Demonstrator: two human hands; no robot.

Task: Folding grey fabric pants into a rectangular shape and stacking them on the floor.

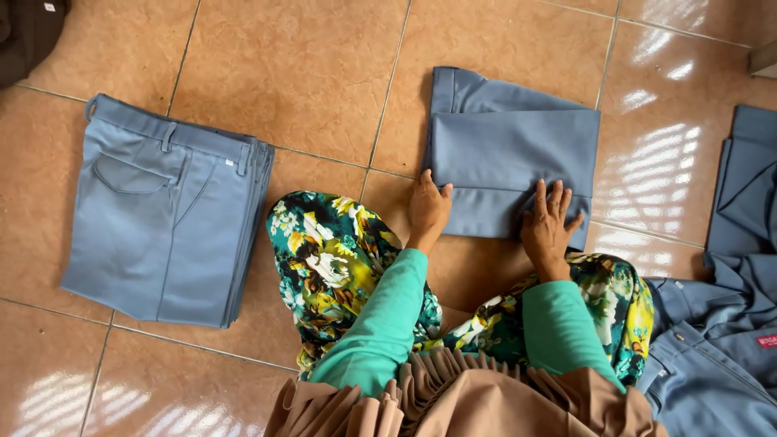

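On the glossy tan tiled floor (307,73), seen from the head camera, a folded grey-blue pair of trousers (510,154) lies just ahead of the person's knees. Both hands press flat on its near edge, fingers spread, clasping nothing: the left hand (426,209) at its left corner, the right hand (548,222) further right. A neat stack of folded grey-blue trousers (162,210) sits well apart to the left; loose grey-blue garments (728,324) heap at right.
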